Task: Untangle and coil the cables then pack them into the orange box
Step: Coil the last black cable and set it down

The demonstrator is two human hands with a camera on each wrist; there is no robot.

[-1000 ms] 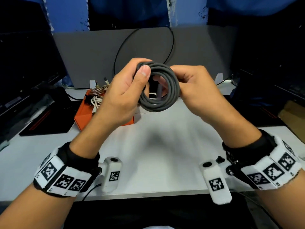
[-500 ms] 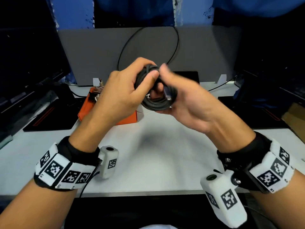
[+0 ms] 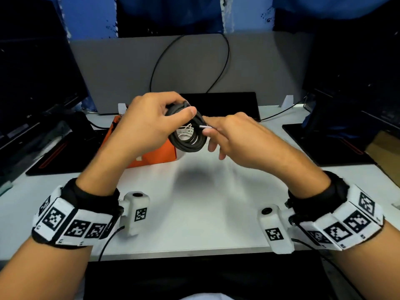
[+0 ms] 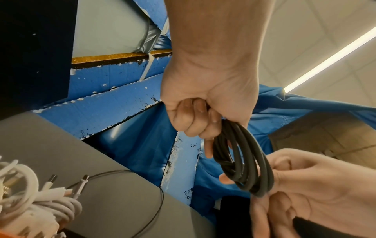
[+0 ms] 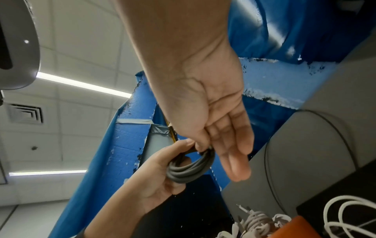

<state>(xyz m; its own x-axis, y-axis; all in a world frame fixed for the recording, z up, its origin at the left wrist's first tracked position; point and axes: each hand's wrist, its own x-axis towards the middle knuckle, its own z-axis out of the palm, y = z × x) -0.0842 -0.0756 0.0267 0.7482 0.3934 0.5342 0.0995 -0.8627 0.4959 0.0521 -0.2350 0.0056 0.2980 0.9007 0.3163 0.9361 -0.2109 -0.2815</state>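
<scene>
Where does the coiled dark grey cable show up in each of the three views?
Head: dark grey cable at centre, held above the table between both hands.
Left wrist: right of centre, hanging from the left hand.
Right wrist: lower centre, under the right hand.
Shared landmark: white cables in the orange box.

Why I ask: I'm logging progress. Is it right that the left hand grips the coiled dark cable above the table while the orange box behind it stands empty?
Not quite. The left hand does grip the coiled dark cable above the table, but the orange box is not empty: white cables already lie in it, as the left wrist view shows.
</scene>
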